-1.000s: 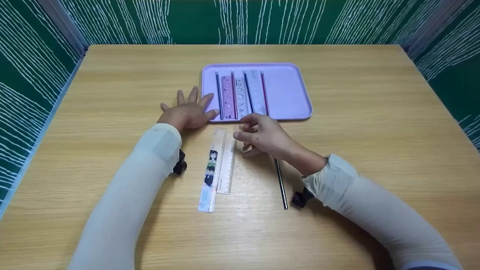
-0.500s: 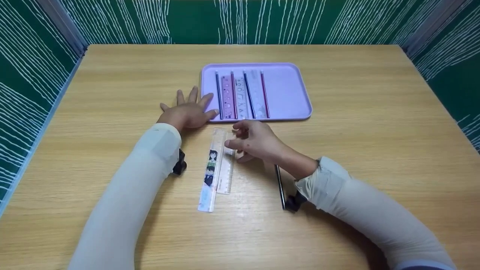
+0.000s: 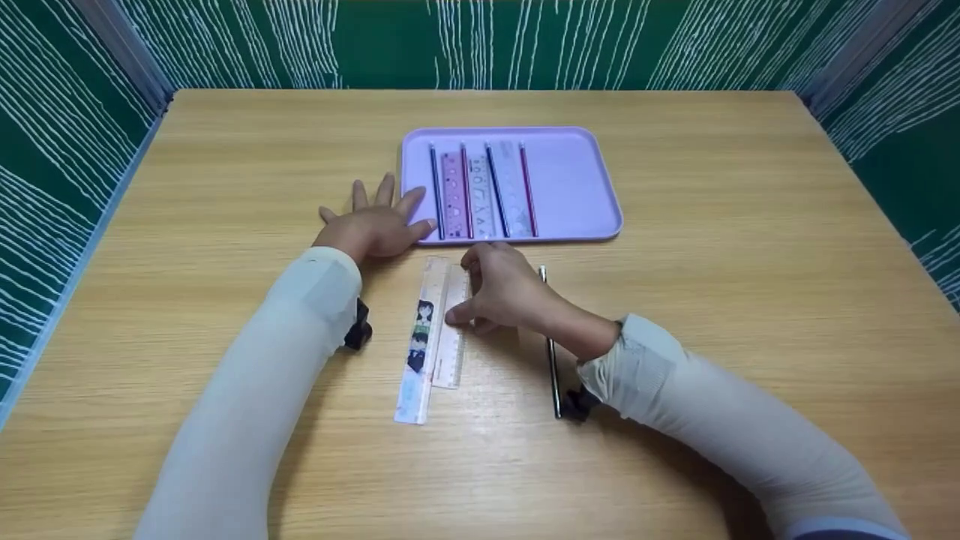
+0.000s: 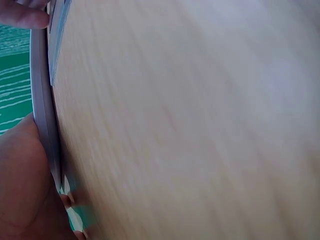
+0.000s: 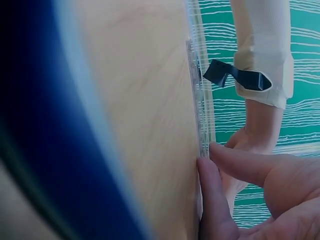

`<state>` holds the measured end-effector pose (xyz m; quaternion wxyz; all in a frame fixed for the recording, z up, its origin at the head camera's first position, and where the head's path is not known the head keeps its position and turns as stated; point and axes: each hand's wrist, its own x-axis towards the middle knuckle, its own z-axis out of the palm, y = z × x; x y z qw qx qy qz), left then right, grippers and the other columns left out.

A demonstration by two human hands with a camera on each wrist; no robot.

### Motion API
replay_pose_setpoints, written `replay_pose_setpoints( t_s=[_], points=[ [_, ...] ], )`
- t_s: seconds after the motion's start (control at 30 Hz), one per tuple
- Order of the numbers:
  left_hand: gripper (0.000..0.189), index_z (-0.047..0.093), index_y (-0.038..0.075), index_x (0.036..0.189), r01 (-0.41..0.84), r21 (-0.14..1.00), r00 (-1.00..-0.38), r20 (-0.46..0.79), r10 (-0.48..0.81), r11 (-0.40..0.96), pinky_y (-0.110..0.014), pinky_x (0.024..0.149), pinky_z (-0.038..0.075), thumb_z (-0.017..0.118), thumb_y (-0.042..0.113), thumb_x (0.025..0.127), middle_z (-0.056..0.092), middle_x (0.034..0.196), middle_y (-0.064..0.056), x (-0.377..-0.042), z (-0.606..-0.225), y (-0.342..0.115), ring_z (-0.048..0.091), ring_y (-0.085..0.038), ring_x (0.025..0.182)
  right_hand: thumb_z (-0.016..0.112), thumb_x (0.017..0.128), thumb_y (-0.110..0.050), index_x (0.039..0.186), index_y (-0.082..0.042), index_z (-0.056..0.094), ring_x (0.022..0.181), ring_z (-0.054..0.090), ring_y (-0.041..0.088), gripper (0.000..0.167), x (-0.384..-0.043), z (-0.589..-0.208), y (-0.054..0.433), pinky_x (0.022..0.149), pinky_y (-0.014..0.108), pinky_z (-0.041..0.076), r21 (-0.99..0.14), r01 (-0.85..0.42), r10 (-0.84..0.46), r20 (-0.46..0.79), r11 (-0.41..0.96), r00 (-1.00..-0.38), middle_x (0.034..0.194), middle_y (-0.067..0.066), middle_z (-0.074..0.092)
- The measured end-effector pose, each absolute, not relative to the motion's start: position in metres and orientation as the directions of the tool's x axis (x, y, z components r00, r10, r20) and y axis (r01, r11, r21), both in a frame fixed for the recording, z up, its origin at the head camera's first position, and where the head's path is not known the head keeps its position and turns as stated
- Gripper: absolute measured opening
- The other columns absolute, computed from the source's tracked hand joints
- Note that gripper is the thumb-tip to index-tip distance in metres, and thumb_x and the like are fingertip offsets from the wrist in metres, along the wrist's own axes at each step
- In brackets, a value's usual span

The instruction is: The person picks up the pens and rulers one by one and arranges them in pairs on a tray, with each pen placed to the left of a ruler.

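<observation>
My left hand [image 3: 379, 229] rests with spread fingers over the left edge of the purple tray [image 3: 574, 184], the other fingers on the table. My right hand [image 3: 506, 289] is at a short clear ruler [image 3: 450, 352] lying flat on the table. Its thumb is on the ruler's face and its fingertips are at the right edge, pinching it in the right wrist view, where the ruler [image 5: 199, 100] shows edge-on. Along its left side lies a longer ruler [image 3: 415, 382] with cartoon figures. A dark pencil [image 3: 553, 379] lies beneath my right wrist.
In the tray, pencils alternate with rulers: a dark pencil [image 3: 436, 195], a pink stencil ruler [image 3: 453, 195], a pale stencil ruler [image 3: 481, 199], a clear ruler [image 3: 512, 180] and a red pencil [image 3: 528, 187] among them. The tray's right part is bare. A striped green wall stands behind.
My right hand has moved left and down onto the short clear ruler, its thumb and fingers closing at it. The loose dark pencil has shifted slightly left. My left hand stays put.
</observation>
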<state>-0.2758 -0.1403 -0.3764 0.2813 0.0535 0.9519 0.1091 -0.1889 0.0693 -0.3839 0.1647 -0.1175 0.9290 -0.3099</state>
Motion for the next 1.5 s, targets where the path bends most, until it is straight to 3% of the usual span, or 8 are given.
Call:
replay_pose_setpoints(
  t_s=[0.13,0.7,1.27,1.5],
  points=[
    [0.076,-0.009,0.049,0.16,0.033,0.238,-0.833,-0.53,0.158,0.971,-0.087,0.104,-0.014,0.025,0.077,0.098,-0.029,0.168,-0.002,-0.276,-0.3764,-0.141,-0.031,-0.047,0.15,0.099,0.064,-0.033,0.128,-0.003,0.058,0.11,0.059,0.026,0.081,-0.1889,-0.3845,0.0673,0.102,0.037,0.052,-0.578,-0.141,-0.32,-0.221,0.804,-0.921,0.12,0.011,0.056],
    [0.075,-0.01,0.05,0.159,0.033,0.238,-0.83,-0.534,0.159,0.971,-0.087,0.103,-0.014,0.024,0.077,0.098,-0.03,0.168,-0.001,-0.2756,-0.3763,-0.1423,-0.031,-0.047,0.15,0.1,0.061,-0.039,0.124,-0.004,0.055,0.109,0.056,0.027,0.085,-0.1881,-0.3863,0.0678,0.104,0.039,0.051,-0.566,-0.144,-0.313,-0.214,0.812,-0.925,0.122,0.012,0.054],
    [0.076,-0.011,0.05,0.159,0.04,0.242,-0.829,-0.534,0.167,0.969,-0.088,0.103,-0.014,0.025,0.077,0.098,-0.03,0.168,-0.002,-0.2758,-0.3768,-0.1418,-0.031,-0.047,0.15,0.1,0.057,-0.043,0.115,0.0,0.058,0.096,0.056,0.025,0.084,-0.19,-0.3885,0.0707,0.086,0.036,0.052,-0.549,-0.154,-0.303,-0.19,0.821,-0.934,0.11,0.01,0.057],
    [0.075,-0.011,0.05,0.159,0.039,0.243,-0.83,-0.532,0.167,0.969,-0.087,0.103,-0.015,0.024,0.077,0.098,-0.03,0.168,-0.002,-0.2762,-0.3761,-0.1415,-0.032,-0.046,0.149,0.1,0.054,-0.045,0.113,0.0,0.061,0.093,0.056,0.024,0.084,-0.1908,-0.3878,0.0715,0.084,0.035,0.053,-0.547,-0.155,-0.299,-0.183,0.823,-0.937,0.106,0.009,0.06]
  ],
)
